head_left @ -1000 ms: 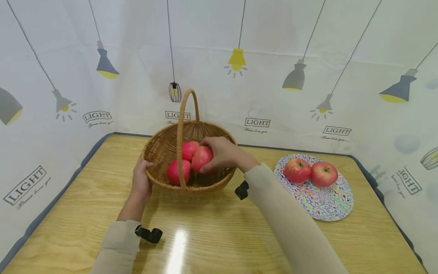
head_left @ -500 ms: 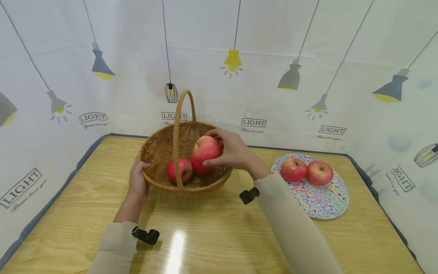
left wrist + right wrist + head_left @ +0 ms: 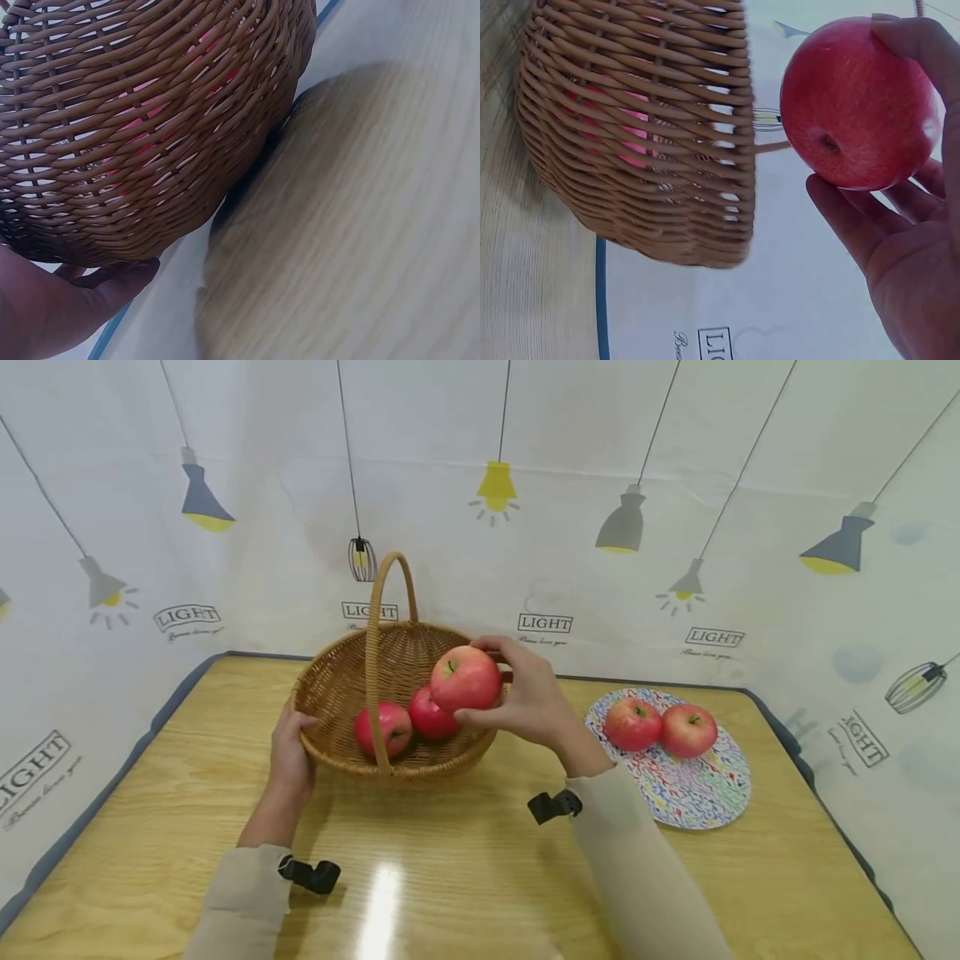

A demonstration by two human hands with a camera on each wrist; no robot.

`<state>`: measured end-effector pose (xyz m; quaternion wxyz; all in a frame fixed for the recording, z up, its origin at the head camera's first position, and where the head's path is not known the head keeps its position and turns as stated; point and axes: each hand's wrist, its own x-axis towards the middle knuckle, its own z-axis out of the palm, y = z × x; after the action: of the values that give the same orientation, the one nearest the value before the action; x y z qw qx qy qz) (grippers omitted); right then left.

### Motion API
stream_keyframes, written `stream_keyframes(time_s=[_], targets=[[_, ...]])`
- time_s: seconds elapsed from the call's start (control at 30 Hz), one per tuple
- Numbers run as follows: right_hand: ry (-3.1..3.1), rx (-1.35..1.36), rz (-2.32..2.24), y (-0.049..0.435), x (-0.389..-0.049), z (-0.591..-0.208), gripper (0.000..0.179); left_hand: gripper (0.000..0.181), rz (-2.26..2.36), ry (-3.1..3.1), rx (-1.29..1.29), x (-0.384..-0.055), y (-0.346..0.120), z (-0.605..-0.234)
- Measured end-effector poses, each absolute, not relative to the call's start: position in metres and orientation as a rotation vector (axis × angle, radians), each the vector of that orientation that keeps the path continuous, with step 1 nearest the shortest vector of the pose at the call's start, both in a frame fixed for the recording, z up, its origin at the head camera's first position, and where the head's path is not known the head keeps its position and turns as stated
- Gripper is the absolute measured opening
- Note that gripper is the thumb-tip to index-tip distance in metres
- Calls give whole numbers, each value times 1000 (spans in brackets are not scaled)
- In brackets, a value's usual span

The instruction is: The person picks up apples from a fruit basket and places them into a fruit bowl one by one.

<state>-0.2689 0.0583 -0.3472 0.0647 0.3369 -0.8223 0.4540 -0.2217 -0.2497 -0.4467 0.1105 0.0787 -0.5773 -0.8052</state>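
Observation:
A brown wicker basket [image 3: 341, 693] with a tall arched handle [image 3: 372, 643] stands on the table, two red apples [image 3: 431, 717] inside it. My left hand [image 3: 291, 752] grips its left side, thumb over the rim and fingers against the outside of the weave. Between the thumb and fingers of my right hand [image 3: 528, 697] is another red apple [image 3: 855, 105], raised to the basket's right rim. In the right wrist view this apple sits above the level of the rim, apart from the weave. Wickerwork partly hides the apples inside in both wrist views.
Right of the basket lies an oval plate [image 3: 697, 797] with a colourful squiggle pattern, bearing two red apples [image 3: 688, 731] at its far end. A wall cloth [image 3: 450, 410] printed with lamps encloses the wooden table [image 3: 435, 860] at the back and sides.
My right hand has lifted an apple from among the others in the basket, up and right to the rim. The left hand keeps its grip. The whole head view has shifted slightly.

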Motion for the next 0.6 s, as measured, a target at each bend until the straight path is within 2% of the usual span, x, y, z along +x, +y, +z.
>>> stream_keyframes(time_s=[0.4, 0.6], targets=[[-2354, 894, 1368, 96, -249, -355, 85, 69, -2387, -1687, 227, -221, -250, -448], [-2356, 782, 1337, 120, -240, -364, 82, 70, -2386, -1670, 218, -221, -248, -449]])
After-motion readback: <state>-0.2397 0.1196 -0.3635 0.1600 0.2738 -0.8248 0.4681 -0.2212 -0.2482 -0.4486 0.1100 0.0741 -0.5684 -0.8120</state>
